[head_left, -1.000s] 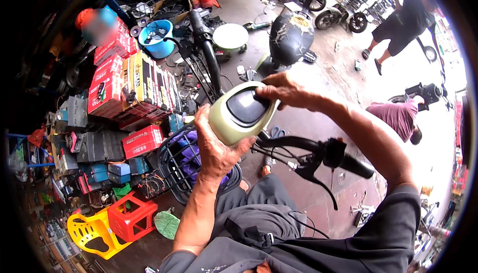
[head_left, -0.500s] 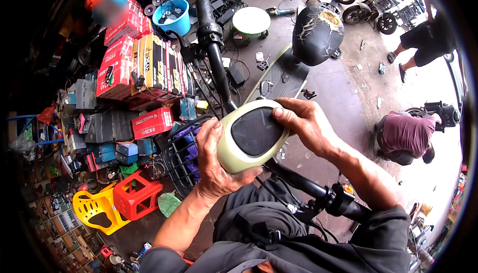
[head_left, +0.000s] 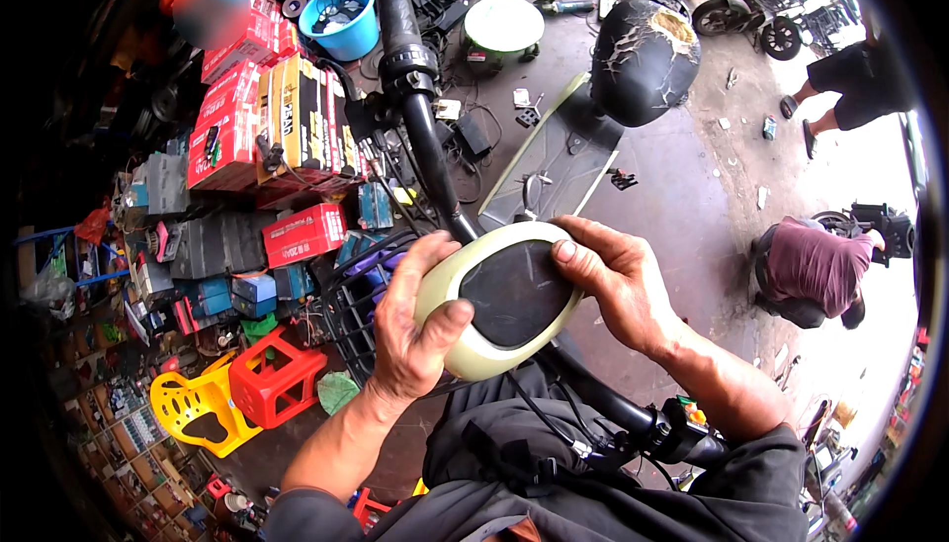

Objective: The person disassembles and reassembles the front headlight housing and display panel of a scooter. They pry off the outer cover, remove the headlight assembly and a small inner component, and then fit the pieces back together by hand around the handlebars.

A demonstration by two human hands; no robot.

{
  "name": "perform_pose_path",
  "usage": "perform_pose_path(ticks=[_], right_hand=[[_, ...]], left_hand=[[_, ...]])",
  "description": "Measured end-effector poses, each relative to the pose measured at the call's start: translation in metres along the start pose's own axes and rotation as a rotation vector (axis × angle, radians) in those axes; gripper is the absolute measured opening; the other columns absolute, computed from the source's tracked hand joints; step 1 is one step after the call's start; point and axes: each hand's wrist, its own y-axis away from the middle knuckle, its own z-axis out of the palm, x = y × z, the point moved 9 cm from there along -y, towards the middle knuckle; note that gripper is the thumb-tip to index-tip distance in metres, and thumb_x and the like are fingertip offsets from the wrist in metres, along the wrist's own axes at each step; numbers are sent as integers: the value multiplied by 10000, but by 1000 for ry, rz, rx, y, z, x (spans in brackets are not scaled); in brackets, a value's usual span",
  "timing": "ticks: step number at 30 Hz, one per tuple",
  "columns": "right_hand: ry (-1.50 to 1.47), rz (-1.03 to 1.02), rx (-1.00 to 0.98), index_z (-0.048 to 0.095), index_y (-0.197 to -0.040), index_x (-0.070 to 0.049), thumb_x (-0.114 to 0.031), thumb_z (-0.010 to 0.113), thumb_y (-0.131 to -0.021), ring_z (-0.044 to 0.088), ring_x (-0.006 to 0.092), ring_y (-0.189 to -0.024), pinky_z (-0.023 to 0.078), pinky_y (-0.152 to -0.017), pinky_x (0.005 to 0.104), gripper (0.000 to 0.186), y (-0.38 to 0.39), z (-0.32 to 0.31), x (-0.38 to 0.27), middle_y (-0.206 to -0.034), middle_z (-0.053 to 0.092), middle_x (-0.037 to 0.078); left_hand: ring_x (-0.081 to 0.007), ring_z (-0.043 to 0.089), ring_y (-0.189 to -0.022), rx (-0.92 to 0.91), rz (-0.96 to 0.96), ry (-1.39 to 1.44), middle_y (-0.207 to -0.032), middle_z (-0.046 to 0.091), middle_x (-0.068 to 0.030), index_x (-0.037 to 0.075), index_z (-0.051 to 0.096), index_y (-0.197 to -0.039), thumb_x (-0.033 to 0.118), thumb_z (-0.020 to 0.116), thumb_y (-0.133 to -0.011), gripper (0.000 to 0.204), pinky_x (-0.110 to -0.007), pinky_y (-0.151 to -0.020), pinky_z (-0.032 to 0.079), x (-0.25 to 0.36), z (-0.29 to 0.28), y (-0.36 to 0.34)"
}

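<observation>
Between both hands is a pale green, rounded scooter display housing (head_left: pixel 506 300) with a dark, scuffed panel on its face. My left hand (head_left: pixel 407 329) grips its left side, the fingers behind it and the thumb raised along the near-left edge. On the other side, my right hand (head_left: pixel 625 280) pinches the right rim, thumb on the panel's edge and fingers over the back. The housing sits over the middle of a black handlebar (head_left: pixel 430 146), hiding that part of the bar. Whether the two touch, I cannot tell. Cables (head_left: pixel 539 408) run below it.
A black wire basket (head_left: pixel 346 319) lies left of the bar. Red boxes (head_left: pixel 301 233), a yellow chair (head_left: pixel 203 408) and a red stool (head_left: pixel 277 379) stand farther left. Ahead are a torn black seat (head_left: pixel 643 67) and a round stool (head_left: pixel 504 26). A person (head_left: pixel 816 260) crouches at right.
My left thumb has shifted from beneath the housing's near edge up to its left side. The housing has turned and tilted slightly, and my right hand has moved a little toward me.
</observation>
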Motion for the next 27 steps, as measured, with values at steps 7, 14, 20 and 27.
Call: perform_pose_path(ticks=[7,14,20,27], right_hand=[[-129,-15,44,523,-1319,94,-292,624,-984,589,149,-1041,487,-916,291,521,4,6,7,-1119,662,132],[122,-267,213,591,-1160,35,-258,517,-1027,649,211,-742,509,-691,330,330,2,4,3,-797,647,185],[168,-322,282,600,-1131,20,-252,512,-1022,669,283,-736,510,-687,361,306,3,4,-1,-800,648,201],[161,-340,313,607,-1106,10,-221,511,-1016,645,247,-723,501,-681,351,265,3,4,0,-797,641,182]], left_hand=[[-104,570,-887,-277,-385,-6,-965,630,-69,-91,576,-1221,348,593,-982,500,-251,-776,460,-2,12,-26],[-82,543,-845,-203,-341,6,-882,607,-14,-41,611,-1091,299,575,-1003,353,-236,-772,445,-3,17,-32],[-71,541,-830,-193,-390,20,-870,610,-13,-33,613,-1041,270,599,-991,308,-233,-765,445,-10,14,-34],[-69,541,-826,-198,-357,29,-851,605,-6,-32,617,-1006,260,603,-986,293,-229,-765,444,-4,17,-36]])
